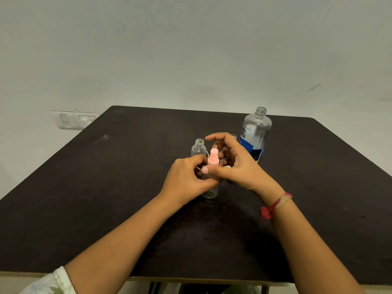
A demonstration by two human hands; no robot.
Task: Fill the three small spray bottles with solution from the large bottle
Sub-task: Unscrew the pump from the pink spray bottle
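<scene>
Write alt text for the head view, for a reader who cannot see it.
A person's left hand grips a small clear spray bottle at the middle of a dark table, while the right hand pinches its pink spray top. Behind them stand an uncapped small bottle and, further right, the uncapped large bottle.

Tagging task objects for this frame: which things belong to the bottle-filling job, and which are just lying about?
Job: large bottle, uncapped; held small bottle, gripped by left hand; pink spray top, pinched by right hand; open small bottle; third bottle rim behind that hand.
Other: table; wall switch plate; wrist thread.
</scene>
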